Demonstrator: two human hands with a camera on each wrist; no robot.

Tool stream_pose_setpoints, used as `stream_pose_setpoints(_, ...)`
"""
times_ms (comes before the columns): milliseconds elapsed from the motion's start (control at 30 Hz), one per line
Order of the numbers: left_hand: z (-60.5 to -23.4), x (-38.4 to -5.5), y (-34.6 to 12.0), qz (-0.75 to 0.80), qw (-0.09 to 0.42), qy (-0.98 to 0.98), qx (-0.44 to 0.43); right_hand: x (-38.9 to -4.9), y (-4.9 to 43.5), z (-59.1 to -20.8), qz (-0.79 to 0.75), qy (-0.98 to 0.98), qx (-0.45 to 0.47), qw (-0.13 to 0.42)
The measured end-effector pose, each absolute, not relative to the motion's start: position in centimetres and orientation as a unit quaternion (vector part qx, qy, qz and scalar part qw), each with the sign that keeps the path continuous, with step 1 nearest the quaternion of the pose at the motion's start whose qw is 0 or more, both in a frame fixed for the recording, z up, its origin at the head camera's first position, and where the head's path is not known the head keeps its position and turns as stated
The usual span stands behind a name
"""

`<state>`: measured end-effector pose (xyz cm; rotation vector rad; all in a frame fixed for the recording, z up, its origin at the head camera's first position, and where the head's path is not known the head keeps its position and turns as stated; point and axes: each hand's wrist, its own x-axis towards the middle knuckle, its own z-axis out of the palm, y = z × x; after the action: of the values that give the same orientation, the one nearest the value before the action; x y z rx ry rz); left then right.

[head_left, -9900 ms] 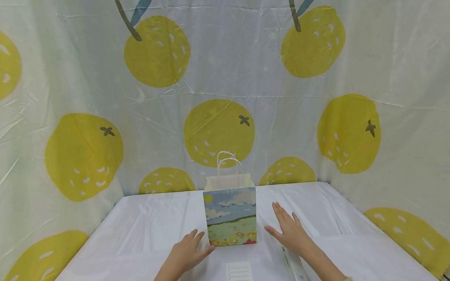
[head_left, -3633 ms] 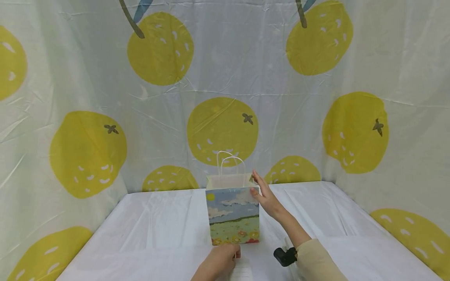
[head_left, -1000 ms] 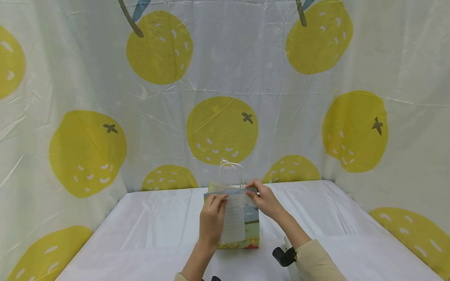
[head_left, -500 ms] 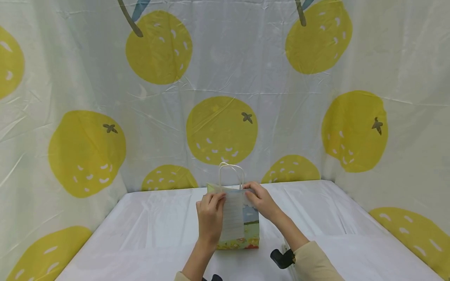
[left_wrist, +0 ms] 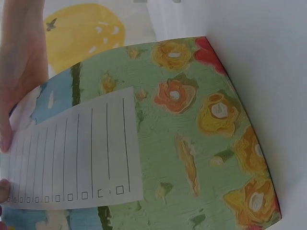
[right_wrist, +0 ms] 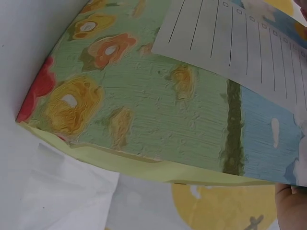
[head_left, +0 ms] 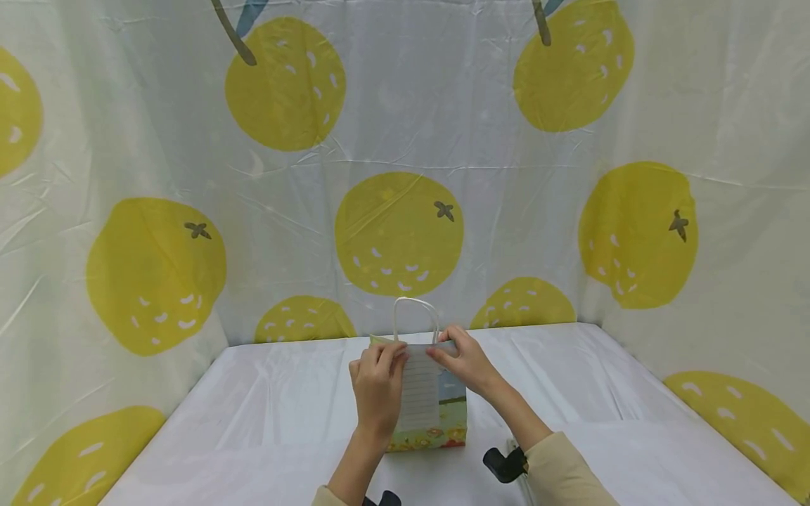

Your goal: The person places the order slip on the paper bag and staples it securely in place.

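A small paper bag (head_left: 452, 414), printed with sky, meadow and flowers, stands upright on the white table. Against its front lies a lined sheet of paper (head_left: 419, 393), with a column of checkboxes along one side (left_wrist: 76, 153). My left hand (head_left: 378, 386) pinches the sheet's upper left corner at the bag's rim. At the upper right corner, my right hand (head_left: 470, 362) has its thumb across the front and its fingers behind the rim, so bag and sheet are gripped together. A white twisted handle (head_left: 415, 301) rises between the hands.
Beside my right sleeve (head_left: 566, 467), a narrow pale object (head_left: 525, 488) lies partly hidden by a black wrist-camera mount (head_left: 505, 464). Behind the white-covered table (head_left: 278, 414) hangs a curtain (head_left: 493, 211) printed with yellow fruit.
The sheet, earlier on the table, was lifted by my left hand and laid against the bag. Lately my right thumb has slid left onto the sheet's top corner, and the bag's top has leaned slightly.
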<state>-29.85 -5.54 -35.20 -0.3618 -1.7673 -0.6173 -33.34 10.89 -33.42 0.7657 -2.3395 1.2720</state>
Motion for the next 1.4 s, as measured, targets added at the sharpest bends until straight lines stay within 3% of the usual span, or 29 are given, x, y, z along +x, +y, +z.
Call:
stream_pose_setpoints(267,-35.9,-29.7,-6.1,-0.292,0.594,-0.741,-0.114,-33.3,10.9,-33.4,0.44,-0.822,0.295,0.209)
stream_pose_setpoints(400,-36.4,-29.4,-6.6,-0.351,0.563,-0.745,-0.073,-33.2,10.9,-33.4,0.438,-0.819,0.304,0.211)
stream_pose_setpoints(500,-36.6,-29.3,-6.9,-0.397,0.502,-0.767,-0.041,-33.2,11.0,-33.4,0.436,-0.818,0.309,0.214)
stream_pose_setpoints(733,-36.6,-29.2,-7.4,-0.443,0.306,-0.841,0.048,-33.2,11.1,-33.4,0.439,-0.82,0.302,0.209)
stream_pose_setpoints(900,-36.6,-29.1,-7.3,-0.448,0.238,-0.859,0.068,-33.1,11.0,-33.4,0.447,-0.814,0.305,0.211)
stream_pose_setpoints(1167,-36.8,-29.5,-7.5,-0.474,0.238,-0.847,0.04,-33.0,11.0,-33.4,0.45,-0.814,0.301,0.211)
stream_pose_setpoints(1400,-37.1,-30.1,-7.5,-0.468,0.358,-0.807,-0.036,-33.2,11.1,-33.4,0.442,-0.815,0.308,0.214)
